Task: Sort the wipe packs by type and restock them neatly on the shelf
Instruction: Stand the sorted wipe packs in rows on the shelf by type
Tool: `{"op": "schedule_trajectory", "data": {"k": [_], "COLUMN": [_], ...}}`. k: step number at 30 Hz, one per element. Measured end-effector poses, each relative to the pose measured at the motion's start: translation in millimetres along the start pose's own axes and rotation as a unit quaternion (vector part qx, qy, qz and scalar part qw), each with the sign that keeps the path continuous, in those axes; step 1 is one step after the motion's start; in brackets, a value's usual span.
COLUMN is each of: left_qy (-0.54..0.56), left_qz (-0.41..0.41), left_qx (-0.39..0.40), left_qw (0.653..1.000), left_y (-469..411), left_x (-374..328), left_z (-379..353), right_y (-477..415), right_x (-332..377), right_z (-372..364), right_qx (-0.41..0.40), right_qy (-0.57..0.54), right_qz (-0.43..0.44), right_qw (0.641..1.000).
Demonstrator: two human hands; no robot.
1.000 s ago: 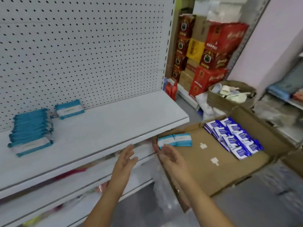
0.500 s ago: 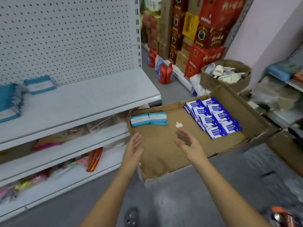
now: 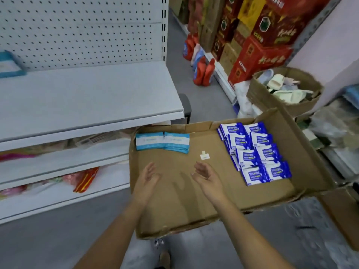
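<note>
While both hands hover with fingers loosely spread and holding nothing, two teal wipe packs (image 3: 162, 141) lie side by side just beyond the left hand's (image 3: 147, 178) fingertips, in the cardboard box's (image 3: 310, 152) far left corner. Blue wipe packs (image 3: 254, 152) lie in overlapping rows right of the right hand's (image 3: 206, 176) fingers. Compared with half a second ago, the left hand has moved from the box's edge to over its floor. Far left of the fingers, the shelf (image 3: 87, 94) holds another teal pack (image 3: 7, 65).
</note>
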State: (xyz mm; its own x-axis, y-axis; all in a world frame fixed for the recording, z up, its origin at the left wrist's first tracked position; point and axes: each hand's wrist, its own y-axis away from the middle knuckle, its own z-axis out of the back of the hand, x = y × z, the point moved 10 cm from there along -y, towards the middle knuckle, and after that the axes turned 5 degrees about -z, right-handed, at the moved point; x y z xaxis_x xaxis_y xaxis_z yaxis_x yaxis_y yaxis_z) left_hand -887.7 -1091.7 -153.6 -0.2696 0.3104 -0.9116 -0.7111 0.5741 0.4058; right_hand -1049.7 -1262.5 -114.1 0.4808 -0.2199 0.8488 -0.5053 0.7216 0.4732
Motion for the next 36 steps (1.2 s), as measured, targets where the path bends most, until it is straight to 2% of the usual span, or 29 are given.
{"op": "schedule_trajectory", "data": {"k": [7, 9, 12, 15, 18, 20, 23, 28, 33, 36], "left_qy": [-0.047, -0.099, -0.146, -0.24, -0.364, -0.398, -0.385, -0.31, -0.192, -0.158], "left_qz": [0.053, 0.029, -0.008, -0.006, 0.058, 0.082, 0.109, 0.128, 0.124, 0.133], "left_qx": [-0.078, -0.104, -0.186, -0.225, -0.24, -0.255, -0.29, -0.287, -0.311, -0.305], "left_qw": [0.994, 0.989, 0.972, 0.944, 0.898, 0.877, 0.869, 0.897, 0.922, 0.93], "left_y": [-80, -109, -142, -169, -188, -198, -207, -214, -202, -191], "left_x": [0, -4, -14, 1, 22, 29, 40, 50, 41, 34], "left_z": [4, 11, 26, 31, 25, 21, 27, 31, 30, 27], "right_y": [-105, -140, -190, -232, -271, -288, -304, -309, -300, -285], "right_x": [-11, -14, -16, -21, -41, -45, -50, -61, -58, -54], "right_z": [-2, -12, -23, -36, -48, -52, -55, -41, -16, -4], "right_qx": [0.009, 0.021, 0.014, 0.004, -0.009, -0.019, -0.02, -0.025, -0.037, -0.032], "right_qy": [0.062, 0.1, 0.158, 0.182, 0.186, 0.202, 0.186, 0.13, 0.129, 0.115], "right_qz": [-0.05, -0.055, -0.05, -0.059, -0.092, -0.11, -0.127, -0.121, -0.117, -0.147], "right_qw": [0.997, 0.993, 0.986, 0.981, 0.978, 0.973, 0.974, 0.984, 0.984, 0.982]}}
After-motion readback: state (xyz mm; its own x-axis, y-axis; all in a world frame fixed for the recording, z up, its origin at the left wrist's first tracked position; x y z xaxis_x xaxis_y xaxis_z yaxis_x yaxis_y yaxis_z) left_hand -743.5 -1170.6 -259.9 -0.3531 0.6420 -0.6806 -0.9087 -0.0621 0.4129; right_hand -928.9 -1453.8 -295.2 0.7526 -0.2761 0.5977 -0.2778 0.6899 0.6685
